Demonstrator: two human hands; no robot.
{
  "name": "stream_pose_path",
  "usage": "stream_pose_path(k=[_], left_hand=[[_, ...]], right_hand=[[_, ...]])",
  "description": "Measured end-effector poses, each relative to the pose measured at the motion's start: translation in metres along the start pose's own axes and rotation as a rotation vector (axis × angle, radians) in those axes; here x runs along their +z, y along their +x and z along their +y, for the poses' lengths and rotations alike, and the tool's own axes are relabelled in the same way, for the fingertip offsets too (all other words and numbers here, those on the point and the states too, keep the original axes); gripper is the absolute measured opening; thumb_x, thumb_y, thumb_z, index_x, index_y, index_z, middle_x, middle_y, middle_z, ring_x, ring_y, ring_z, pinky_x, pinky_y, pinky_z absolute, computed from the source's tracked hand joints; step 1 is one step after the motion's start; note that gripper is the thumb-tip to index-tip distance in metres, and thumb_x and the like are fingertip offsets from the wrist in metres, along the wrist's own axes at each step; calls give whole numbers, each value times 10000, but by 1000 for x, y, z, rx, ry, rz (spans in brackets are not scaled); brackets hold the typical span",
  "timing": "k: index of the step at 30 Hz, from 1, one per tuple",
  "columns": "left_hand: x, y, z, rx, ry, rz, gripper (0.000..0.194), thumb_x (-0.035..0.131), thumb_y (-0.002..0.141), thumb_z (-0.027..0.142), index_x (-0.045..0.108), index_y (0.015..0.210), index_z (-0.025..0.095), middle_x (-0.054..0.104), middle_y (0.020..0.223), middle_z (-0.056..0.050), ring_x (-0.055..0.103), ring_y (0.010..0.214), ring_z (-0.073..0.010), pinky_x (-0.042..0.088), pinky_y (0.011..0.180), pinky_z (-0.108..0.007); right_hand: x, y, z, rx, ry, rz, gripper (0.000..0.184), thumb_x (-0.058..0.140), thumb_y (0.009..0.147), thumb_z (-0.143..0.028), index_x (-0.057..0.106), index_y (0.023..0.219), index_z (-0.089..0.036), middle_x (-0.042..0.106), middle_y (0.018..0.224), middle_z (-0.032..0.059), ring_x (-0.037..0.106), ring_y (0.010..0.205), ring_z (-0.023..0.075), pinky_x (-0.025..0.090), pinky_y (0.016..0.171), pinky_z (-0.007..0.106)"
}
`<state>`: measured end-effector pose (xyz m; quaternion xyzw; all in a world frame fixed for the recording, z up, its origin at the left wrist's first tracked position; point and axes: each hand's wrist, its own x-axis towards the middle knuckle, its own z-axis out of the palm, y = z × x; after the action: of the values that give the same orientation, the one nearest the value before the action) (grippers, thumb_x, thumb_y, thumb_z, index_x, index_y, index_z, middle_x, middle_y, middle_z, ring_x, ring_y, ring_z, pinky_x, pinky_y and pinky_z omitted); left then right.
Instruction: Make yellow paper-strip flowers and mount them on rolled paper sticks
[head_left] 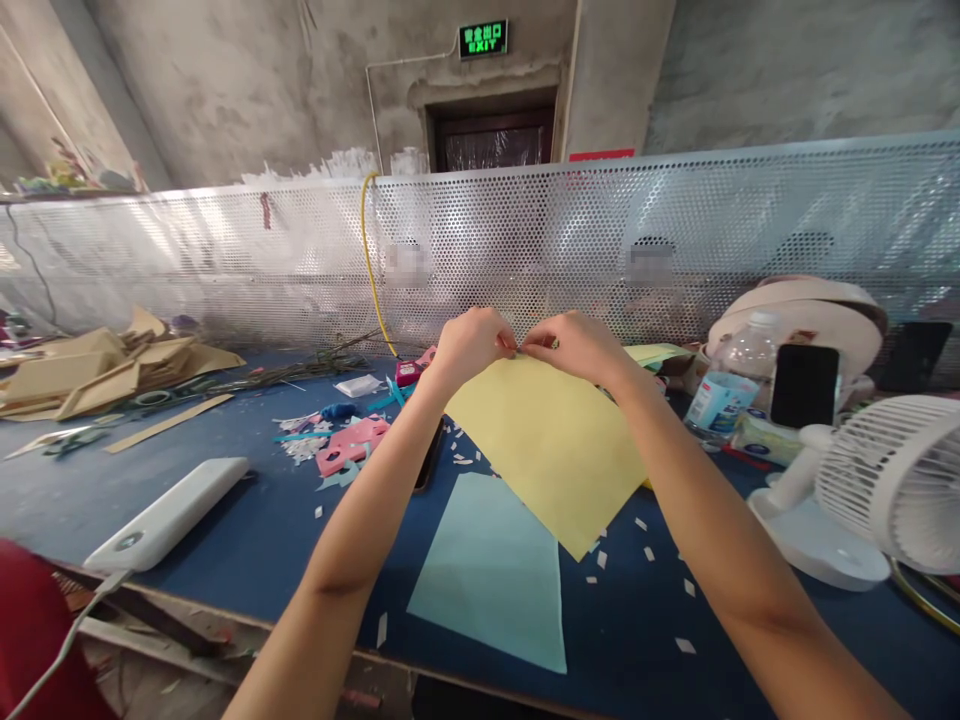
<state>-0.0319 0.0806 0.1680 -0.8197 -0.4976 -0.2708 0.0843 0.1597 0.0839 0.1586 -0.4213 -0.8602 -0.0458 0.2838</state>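
A sheet of yellow paper (555,440) hangs by its top edge from my two hands, its lower corner pointing down toward the table. My left hand (478,340) pinches that top edge, fingers closed. Close beside it, my right hand (574,345) pinches the same edge with thumb and fingers. Partly under the yellow sheet, a light blue paper sheet (495,580) lies flat on the table. Small white paper bits (602,561) are scattered around both sheets. Pink paper scraps (351,445) lie left of my left forearm.
A white power bank (172,510) with a cable lies at the left. Brown cardboard pieces (97,370) are piled behind it. On the right stand a plastic bottle (724,390), a phone (805,386) and a white fan (885,485). A perforated metal panel (525,250) borders the blue table's back.
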Motion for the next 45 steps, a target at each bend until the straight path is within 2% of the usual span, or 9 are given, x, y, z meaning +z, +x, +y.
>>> stream_pose_path(k=[5,9,14,19,25,35,41,45], left_hand=[[4,2,-3,50,-9,5,105,689,767,207,782,792,251,749,837,-6,650,771,-179,450,664,-273],[4,1,-4,73,-35,-51,103,703,764,220,777,830,247,753,880,-6,657,804,-179,445,664,-266],[5,1,-4,101,-28,-102,152,638,822,253,777,877,229,755,929,-28,657,810,-169,419,637,-251],[5,1,-3,80,-8,-72,142,648,798,239,779,853,241,751,874,-17,654,797,-175,426,646,-259],[3,2,-2,71,2,-57,94,694,765,219,773,809,247,750,869,-1,650,798,-179,445,667,-272],[7,2,-5,114,-45,-31,73,722,737,227,755,801,238,750,868,1,653,800,-169,415,634,-248],[4,0,-4,129,-24,-97,168,631,824,298,773,890,236,746,890,-23,632,765,-149,382,594,-226],[1,-2,-2,144,21,-98,199,604,831,285,782,908,238,744,868,-30,623,733,-153,362,580,-237]], right_hand=[[0,1,1,-3,10,-2,147,640,866,-345,761,854,-263,765,848,-3,672,767,184,391,592,287],[1,0,3,-8,4,5,131,652,857,-341,753,837,-260,761,836,-8,668,756,179,381,586,286],[2,0,4,-9,-21,18,112,662,844,-333,751,831,-266,755,813,-19,668,747,177,371,578,283],[1,-1,4,-18,-10,-12,113,649,848,-324,745,846,-264,758,846,-9,669,771,182,387,596,282],[1,-1,4,-20,24,-44,229,582,908,-414,745,846,-266,762,849,-6,661,727,172,372,571,283],[-2,-2,4,-27,38,-41,130,642,878,-351,746,892,-274,762,863,-20,678,789,175,399,615,281],[-3,-2,6,-39,7,-2,115,632,873,-316,733,867,-262,756,885,-11,667,798,179,400,622,282],[-3,-2,6,-35,8,-11,114,628,867,-311,734,871,-271,754,869,-13,665,790,182,394,615,280]])
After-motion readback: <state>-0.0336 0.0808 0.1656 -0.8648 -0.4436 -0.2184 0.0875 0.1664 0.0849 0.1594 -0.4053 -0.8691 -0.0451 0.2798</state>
